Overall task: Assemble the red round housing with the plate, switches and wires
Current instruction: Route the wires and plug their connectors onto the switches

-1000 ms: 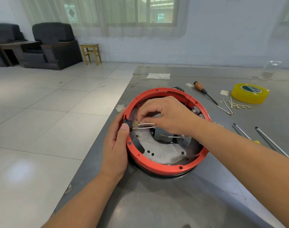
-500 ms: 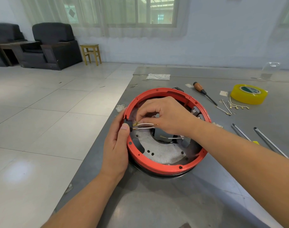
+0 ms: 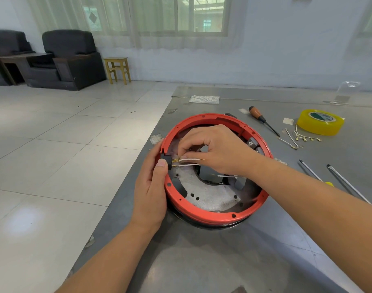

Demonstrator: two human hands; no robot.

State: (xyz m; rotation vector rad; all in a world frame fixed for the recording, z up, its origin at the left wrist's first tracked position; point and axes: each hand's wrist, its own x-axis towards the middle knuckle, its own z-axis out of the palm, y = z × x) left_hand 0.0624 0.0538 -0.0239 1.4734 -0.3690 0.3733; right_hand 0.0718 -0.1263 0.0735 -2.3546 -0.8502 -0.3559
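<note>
Worktop (image 3: 233,261): grey, carries all items.
Housing (image 3: 204,217): red ring, near worktop's left edge; metal plate (image 3: 206,195) inside.
Left hand (image 3: 152,187): curled round housing's left rim, thumb pressing black switch (image 3: 167,160) at rim.
Right hand (image 3: 219,151): inside ring, fingertips pinching upper of two white wires (image 3: 191,159) plugged into switch.
Tape (image 3: 320,122): yellow roll, far right.
Screwdriver (image 3: 263,120): brown handle, beyond housing.
Terminals (image 3: 307,138): loose, beside tape.

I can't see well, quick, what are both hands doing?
Left hand: holds the red housing, thumb on the black switch.
Right hand: pinches a white wire.
</note>
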